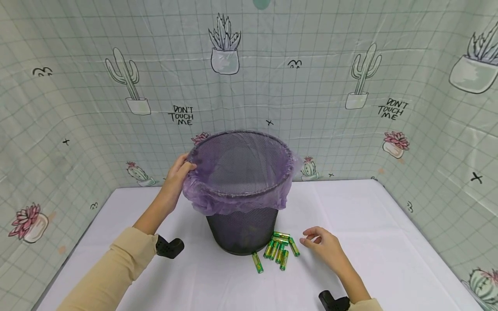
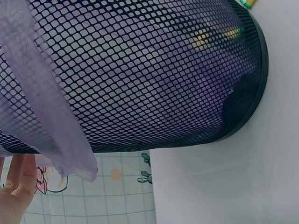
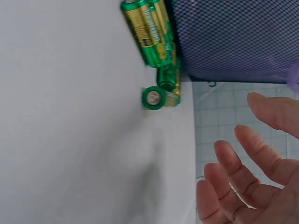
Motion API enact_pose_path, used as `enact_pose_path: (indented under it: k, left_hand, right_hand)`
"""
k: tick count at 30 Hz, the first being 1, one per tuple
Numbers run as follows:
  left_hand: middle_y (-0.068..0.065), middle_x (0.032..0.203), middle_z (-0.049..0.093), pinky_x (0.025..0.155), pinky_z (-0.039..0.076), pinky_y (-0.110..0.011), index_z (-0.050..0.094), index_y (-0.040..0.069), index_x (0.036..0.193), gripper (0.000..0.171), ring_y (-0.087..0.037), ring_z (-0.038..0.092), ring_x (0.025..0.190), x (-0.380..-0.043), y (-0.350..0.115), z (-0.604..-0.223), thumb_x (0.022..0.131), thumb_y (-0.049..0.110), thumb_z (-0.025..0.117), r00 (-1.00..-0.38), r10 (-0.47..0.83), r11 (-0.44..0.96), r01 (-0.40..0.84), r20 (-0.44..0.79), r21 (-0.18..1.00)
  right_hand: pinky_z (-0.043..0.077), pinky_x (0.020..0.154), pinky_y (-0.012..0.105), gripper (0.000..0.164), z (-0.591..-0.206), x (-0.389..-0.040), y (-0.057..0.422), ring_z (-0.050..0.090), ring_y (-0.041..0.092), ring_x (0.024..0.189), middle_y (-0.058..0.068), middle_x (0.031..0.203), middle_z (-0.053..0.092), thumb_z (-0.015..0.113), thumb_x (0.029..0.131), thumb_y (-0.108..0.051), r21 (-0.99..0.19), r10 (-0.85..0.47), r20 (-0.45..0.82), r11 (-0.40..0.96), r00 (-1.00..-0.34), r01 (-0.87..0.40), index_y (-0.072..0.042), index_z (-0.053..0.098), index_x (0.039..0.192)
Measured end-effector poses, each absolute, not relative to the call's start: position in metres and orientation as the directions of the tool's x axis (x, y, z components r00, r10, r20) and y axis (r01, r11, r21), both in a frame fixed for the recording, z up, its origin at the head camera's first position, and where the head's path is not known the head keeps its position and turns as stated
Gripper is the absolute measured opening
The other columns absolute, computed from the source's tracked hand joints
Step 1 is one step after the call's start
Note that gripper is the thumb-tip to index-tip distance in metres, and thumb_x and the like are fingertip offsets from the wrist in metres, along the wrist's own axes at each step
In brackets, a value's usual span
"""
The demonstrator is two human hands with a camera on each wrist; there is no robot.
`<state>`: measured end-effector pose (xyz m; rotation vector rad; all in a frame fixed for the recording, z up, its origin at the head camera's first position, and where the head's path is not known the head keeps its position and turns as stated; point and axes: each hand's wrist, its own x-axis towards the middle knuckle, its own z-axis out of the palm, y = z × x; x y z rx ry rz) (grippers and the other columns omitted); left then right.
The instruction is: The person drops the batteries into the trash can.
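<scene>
Rising behind everything, a printed grid cloth (image 1: 256,95) backs the white bench (image 1: 342,207), whose surface stretches from the right hand (image 1: 324,248) out to a slanting right edge, leaving that side roomy for movement. On the bench stands a black mesh bin (image 1: 241,229), upright, its mouth upward, with a purple liner (image 1: 237,204) folded over its rim. The left hand (image 1: 176,181) grips the rim's left side, thumb over the top. The right hand hovers on the bin's other side, thumb and fingers apart and loosely bent. Just left of its fingertips, near but separate, lies a cluster of green-and-gold batteries (image 1: 280,241), hemmed on its far left by the bin's base. A single battery (image 1: 257,262) lies farther left, by the base's front.
</scene>
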<state>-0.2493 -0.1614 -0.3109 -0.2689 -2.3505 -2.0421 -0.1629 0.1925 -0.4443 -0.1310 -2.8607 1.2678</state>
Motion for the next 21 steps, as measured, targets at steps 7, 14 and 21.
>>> enact_pose_path:
  k: [7,14,21]
  left_hand:
    - [-0.010,0.130,0.040,0.102,0.025,-0.037,0.036,0.005,0.135,0.049,-0.021,0.038,0.119,-0.250,-0.161,-0.311,0.088,0.020,0.037,-0.984,0.121,0.132,0.145,0.130,0.980]
    - [-0.013,0.138,0.037,0.107,0.022,-0.043,0.034,0.008,0.139,0.052,-0.026,0.034,0.127,-0.249,-0.162,-0.311,0.088,0.022,0.038,-0.983,0.127,0.149,0.148,0.129,0.978]
    - [-0.013,0.137,0.038,0.106,0.024,-0.040,0.035,0.007,0.138,0.051,-0.024,0.036,0.125,-0.249,-0.162,-0.311,0.089,0.021,0.038,-0.984,0.119,0.132,0.147,0.132,0.980]
  right_hand:
    - [0.042,0.065,0.028,0.027,-0.460,-0.162,0.191,0.054,0.014,0.078,0.003,0.085,0.061,0.068,0.081,-0.020,-0.759,0.075,-0.078,0.642,-0.994,0.108,-0.002,0.064,0.101]
    - [0.044,0.066,0.028,0.030,-0.471,-0.160,0.189,0.055,0.015,0.079,0.002,0.084,0.061,0.070,0.079,-0.021,-0.745,0.066,-0.109,0.655,-0.992,0.125,0.001,0.064,0.099]
    - [0.042,0.065,0.027,0.031,-0.476,-0.158,0.186,0.052,0.015,0.078,0.004,0.084,0.058,0.071,0.078,-0.020,-0.753,0.081,-0.117,0.642,-0.990,0.142,0.002,0.064,0.098]
